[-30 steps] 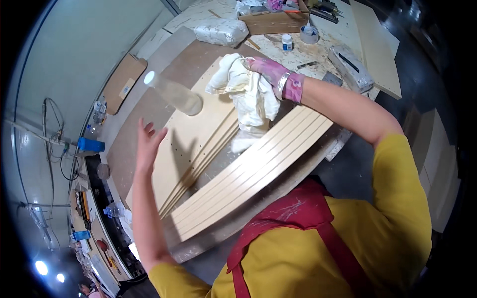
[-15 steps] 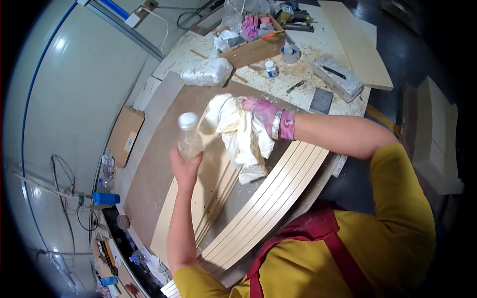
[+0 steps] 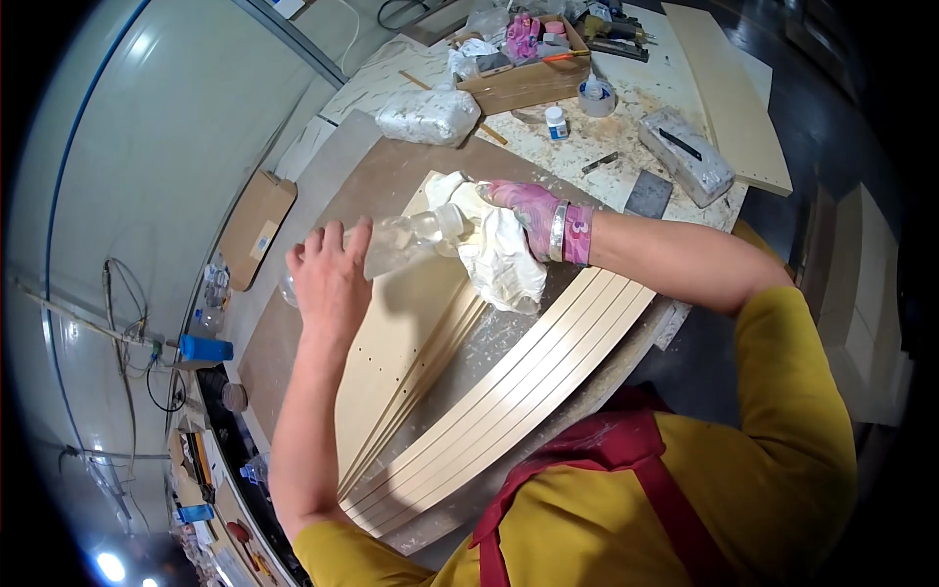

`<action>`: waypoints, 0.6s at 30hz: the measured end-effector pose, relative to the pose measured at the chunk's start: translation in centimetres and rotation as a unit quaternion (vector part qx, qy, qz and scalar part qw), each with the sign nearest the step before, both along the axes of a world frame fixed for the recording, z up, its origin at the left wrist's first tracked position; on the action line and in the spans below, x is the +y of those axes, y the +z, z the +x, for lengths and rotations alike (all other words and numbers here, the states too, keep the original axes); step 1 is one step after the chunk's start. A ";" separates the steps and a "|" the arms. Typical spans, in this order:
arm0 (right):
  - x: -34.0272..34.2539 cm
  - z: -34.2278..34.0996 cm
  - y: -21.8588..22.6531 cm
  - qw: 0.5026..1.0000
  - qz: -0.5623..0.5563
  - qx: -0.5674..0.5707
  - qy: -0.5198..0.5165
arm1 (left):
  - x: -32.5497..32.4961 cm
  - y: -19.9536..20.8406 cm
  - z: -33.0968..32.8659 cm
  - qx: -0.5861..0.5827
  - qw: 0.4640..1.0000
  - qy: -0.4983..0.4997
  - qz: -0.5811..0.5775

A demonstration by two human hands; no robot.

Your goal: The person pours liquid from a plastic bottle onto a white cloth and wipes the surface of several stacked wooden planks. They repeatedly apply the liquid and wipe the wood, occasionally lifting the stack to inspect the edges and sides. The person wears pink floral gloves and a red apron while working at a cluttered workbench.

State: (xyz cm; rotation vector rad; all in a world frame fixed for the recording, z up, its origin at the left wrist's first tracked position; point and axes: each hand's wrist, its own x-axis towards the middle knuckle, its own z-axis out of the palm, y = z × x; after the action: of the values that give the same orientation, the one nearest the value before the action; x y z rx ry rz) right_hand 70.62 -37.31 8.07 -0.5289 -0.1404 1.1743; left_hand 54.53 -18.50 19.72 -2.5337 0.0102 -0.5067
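A clear plastic bottle [image 3: 396,243] lies tipped on its side in my bare left hand [image 3: 331,269], whose fingers wrap round it. Its white-capped end [image 3: 450,221] presses against a crumpled white cloth [image 3: 504,264]. My right hand [image 3: 533,215], in a pink patterned glove with a silvery band at the wrist, grips that cloth; its fingertips are partly hidden in the folds. Below the hands lie pale drilled boards [image 3: 386,342] and, nearer to me, a row of grooved pale boards [image 3: 518,396].
A cardboard box [image 3: 528,83] of gloves and bits stands at the back. Around it are a plastic-wrapped bundle [image 3: 428,117], a small white bottle [image 3: 557,123], a tape roll [image 3: 597,98], a wrapped block [image 3: 685,157] with a black knife on it, and a nail gun [image 3: 616,37].
My left hand has turned the bottle from upright to lying over, its capped end now against the cloth. The cloth is lifted and bunched closer to my right hand. The whole view has shifted slightly.
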 end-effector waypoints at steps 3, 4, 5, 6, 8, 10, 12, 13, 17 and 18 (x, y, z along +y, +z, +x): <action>0.7 0.3 -0.8 0.994 -0.098 0.037 -0.026 | -0.8 1.6 0.5 0.013 0.999 -0.016 0.030; 1.0 0.5 -1.2 0.995 -0.083 0.053 -0.021 | -1.1 2.2 0.7 0.018 0.999 -0.024 0.042; 1.4 0.7 -1.6 0.995 -0.068 0.070 -0.016 | -1.1 2.7 0.8 0.021 0.997 -0.029 0.063; 1.6 0.7 -1.6 0.995 -0.055 0.086 -0.013 | -1.1 3.0 1.0 0.021 0.997 -0.031 0.075; 1.4 0.9 -1.6 0.994 -0.064 0.089 -0.010 | -1.0 3.5 1.3 0.020 0.994 -0.036 0.098; 0.9 0.6 -0.8 0.994 -0.062 0.088 0.000 | -0.7 4.0 1.7 0.015 0.993 -0.038 0.108; 0.2 0.3 -0.1 0.995 -0.048 0.081 0.015 | -0.6 4.4 2.0 0.011 0.993 -0.038 0.111; 0.2 0.3 -0.1 0.996 -0.058 0.072 -0.002 | -0.6 4.5 2.0 0.016 0.993 -0.039 0.113; 0.6 1.3 -1.1 0.995 -0.077 0.066 -0.024 | -1.3 3.6 1.6 0.068 0.993 -0.030 0.091; 0.8 1.3 -1.1 0.994 -0.074 0.072 -0.016 | -1.4 3.2 1.4 0.069 0.993 -0.035 0.087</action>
State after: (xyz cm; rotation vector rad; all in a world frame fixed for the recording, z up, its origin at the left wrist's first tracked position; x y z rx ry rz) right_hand 71.93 -36.52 7.01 -0.5730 0.0804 1.1922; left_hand 55.96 -19.92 22.88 -2.3973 0.1860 -0.3411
